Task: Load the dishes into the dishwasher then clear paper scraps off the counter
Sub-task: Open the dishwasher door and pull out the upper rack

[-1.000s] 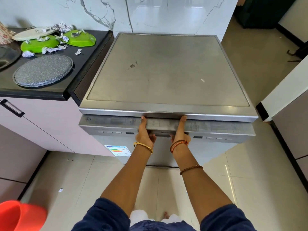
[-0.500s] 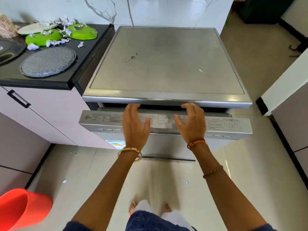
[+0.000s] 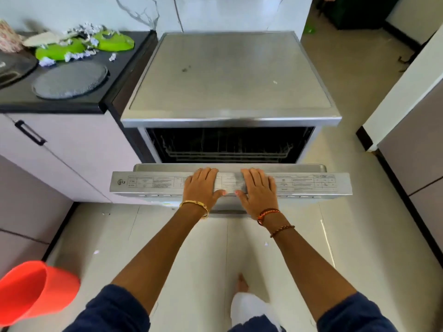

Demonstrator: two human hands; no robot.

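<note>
The steel dishwasher (image 3: 230,75) stands in front of me with its door (image 3: 148,184) swung partway down. A wire rack (image 3: 227,152) shows in the dark opening. My left hand (image 3: 201,185) and my right hand (image 3: 257,188) both lie flat, fingers straight, on the door's top edge. On the black counter (image 3: 115,75) at the left sit a grey speckled round plate (image 3: 69,79), two green plates (image 3: 60,52), a white plate (image 3: 40,39) and several crumpled paper scraps (image 3: 79,55).
An orange bucket (image 3: 31,291) stands on the floor at the lower left. A cabinet with a black handle (image 3: 30,133) is under the counter. A wall and cupboard (image 3: 407,130) close in on the right. Small scraps (image 3: 96,252) lie on the floor tiles.
The dishwasher door has come down from nearly shut to well open, showing the rack. Both hands shifted from gripping under the handle to resting flat on the door's top edge.
</note>
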